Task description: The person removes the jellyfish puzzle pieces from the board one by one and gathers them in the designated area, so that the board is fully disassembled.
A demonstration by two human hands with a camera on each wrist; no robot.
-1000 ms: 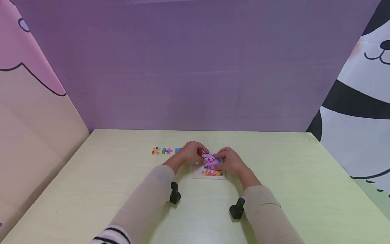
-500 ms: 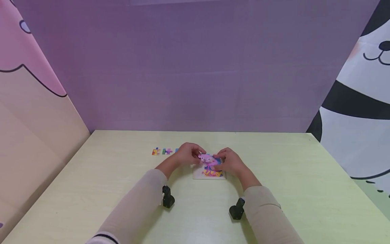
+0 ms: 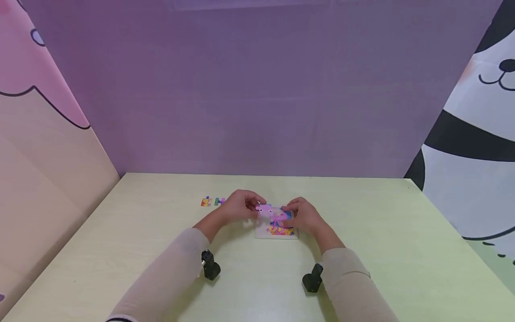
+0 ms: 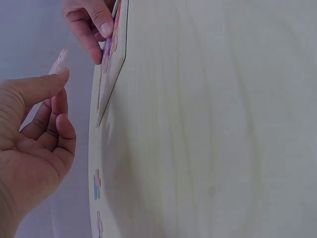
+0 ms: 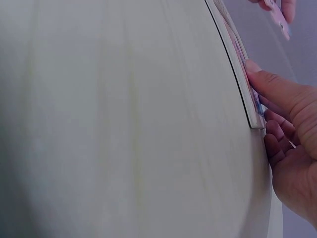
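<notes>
We have the left hand [image 3: 240, 206] pinching a pink puzzle piece [image 3: 263, 208] by its edge between thumb and fingertips, lifted just over the far left corner of the puzzle board [image 3: 276, 224], which lies flat mid-tabletop. The right hand [image 3: 304, 215] presses its fingers down on the board's right side, pinning it. The piece looks thin, light and stiff to us, probably card or thin wood, so an edge pinch like this one suits it best; its smooth face could slip, and its little tabs may bend if forced. The board seems light enough to skid, hence the steadying fingers. Further out, left of the left hand, loose pieces [image 3: 212, 201] sit in a row on the pale green tabletop [image 3: 382, 250], partly hidden behind the knuckles. We see nothing else crowding the board; only the right fingertips cover part of its picture.
</notes>
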